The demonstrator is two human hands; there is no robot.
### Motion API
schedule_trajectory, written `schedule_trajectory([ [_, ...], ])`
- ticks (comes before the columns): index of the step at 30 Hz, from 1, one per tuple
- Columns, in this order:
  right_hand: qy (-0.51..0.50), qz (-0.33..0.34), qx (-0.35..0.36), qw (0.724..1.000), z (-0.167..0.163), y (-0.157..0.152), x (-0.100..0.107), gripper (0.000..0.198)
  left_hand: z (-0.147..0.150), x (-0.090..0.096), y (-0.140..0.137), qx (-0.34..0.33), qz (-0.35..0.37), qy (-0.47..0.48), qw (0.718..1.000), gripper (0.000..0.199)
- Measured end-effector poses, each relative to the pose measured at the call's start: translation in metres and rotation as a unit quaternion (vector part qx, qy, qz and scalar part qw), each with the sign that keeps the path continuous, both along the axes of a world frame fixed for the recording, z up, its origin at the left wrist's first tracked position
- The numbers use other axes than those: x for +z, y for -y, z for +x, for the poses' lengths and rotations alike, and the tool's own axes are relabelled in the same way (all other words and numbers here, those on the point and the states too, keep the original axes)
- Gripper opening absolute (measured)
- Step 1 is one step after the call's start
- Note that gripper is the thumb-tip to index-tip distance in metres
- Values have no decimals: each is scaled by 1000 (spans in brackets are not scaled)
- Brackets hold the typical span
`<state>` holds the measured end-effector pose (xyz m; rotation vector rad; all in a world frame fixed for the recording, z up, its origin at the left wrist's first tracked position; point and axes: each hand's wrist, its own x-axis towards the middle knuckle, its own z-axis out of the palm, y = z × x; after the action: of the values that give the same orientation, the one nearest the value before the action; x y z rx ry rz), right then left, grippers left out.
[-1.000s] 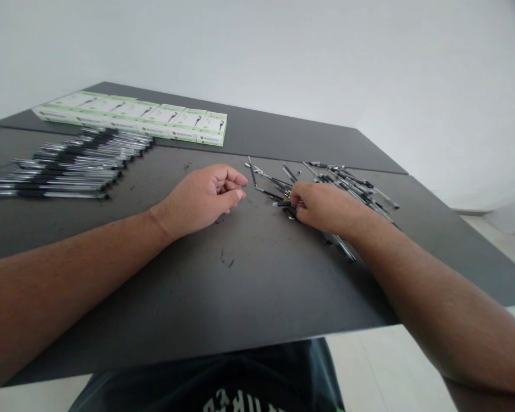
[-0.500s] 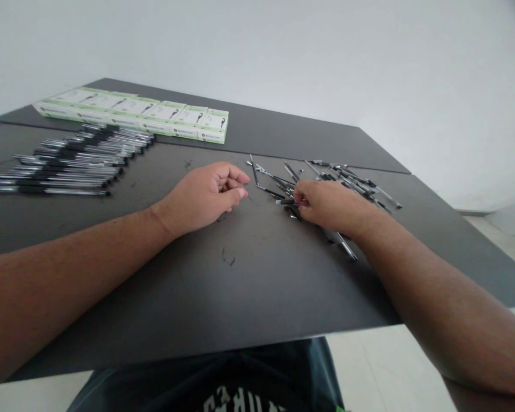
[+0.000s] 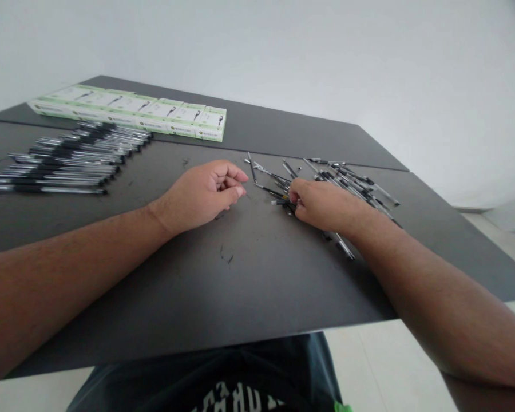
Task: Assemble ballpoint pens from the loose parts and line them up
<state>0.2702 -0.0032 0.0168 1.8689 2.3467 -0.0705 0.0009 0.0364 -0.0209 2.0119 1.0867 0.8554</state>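
My left hand (image 3: 212,191) rests over the middle of the table, thumb and forefinger apart, fingers loosely curled with nothing in them. To its right, my right hand (image 3: 320,203) reaches into a loose pile of black and clear pens (image 3: 352,186). Its fingers are bent together and point down among pens and thin pen parts. A short piece with a pale end (image 3: 278,202) lies just left of these fingertips. What the fingers grip is hidden by the hand.
At the left lies a slanting row of clear pens with black grips (image 3: 64,157). Behind it stands a line of white and green boxes (image 3: 154,117). Dark marks or thin scraps (image 3: 226,256) dot the grey table (image 3: 257,292). A pale wall rises behind.
The view has shifted slightly, moving everything a little left. My right hand stays bent over the pile, its fingers a little lower among the pens. My left hand has kept its pose.
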Motion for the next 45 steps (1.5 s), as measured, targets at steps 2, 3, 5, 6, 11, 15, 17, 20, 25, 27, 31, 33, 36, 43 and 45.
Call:
schedule_trajectory([
  [2, -4, -1, 3, 1000, 0, 0, 0, 31, 0, -1, 0, -3, 1, 1, 1000, 30],
  [3, -7, 1, 7, 1000, -1, 0, 1, 31, 0, -1, 0, -3, 3, -1, 1000, 31],
  [5, -15, 8, 13, 1000, -1, 1, 2, 30, -1, 0, 0, -1, 16, -15, 1000, 31],
  [6, -19, 12, 15, 1000, -1, 1, 3, 30, -1, 0, 0, 0, 27, -25, 999, 30],
  [11, -26, 13, 22, 999, 2, 3, 9, 28, -3, -2, 1, -21, 89, -72, 993, 26],
  [15, -19, 17, 27, 999, 4, 1, 7, 23, -3, -1, 4, -48, 89, -91, 991, 27],
  [17, -18, 18, 25, 999, 3, -1, 4, 22, -2, 0, 6, -54, 90, -97, 990, 26],
  [20, -23, 23, 16, 999, 2, -3, 0, 24, -1, 2, 7, -62, 93, -103, 988, 26],
  [25, -35, 31, 27, 999, 2, -3, -3, 28, 0, 4, 8, -73, 101, -123, 985, 26],
  [27, -49, 30, 39, 998, 2, -3, -3, 27, 0, 4, 7, -77, 108, -138, 981, 26],
  [31, -76, 28, 79, 994, 3, -5, -6, 23, -1, 2, 5, -81, 141, -185, 969, 28],
  [33, -96, 32, 103, 990, 2, -6, -8, 21, 0, 1, 4, -87, 165, -206, 961, 29],
  [36, -124, 36, 135, 983, -1, -5, -11, 19, 1, -1, 3, -108, 195, -225, 949, 30],
  [43, -166, 55, 179, 968, -3, -6, -20, 17, 13, -2, 1, -130, 241, -268, 924, 28],
  [45, -170, 57, 185, 966, -3, -6, -21, 17, 16, -1, 1, -127, 241, -284, 920, 26],
])
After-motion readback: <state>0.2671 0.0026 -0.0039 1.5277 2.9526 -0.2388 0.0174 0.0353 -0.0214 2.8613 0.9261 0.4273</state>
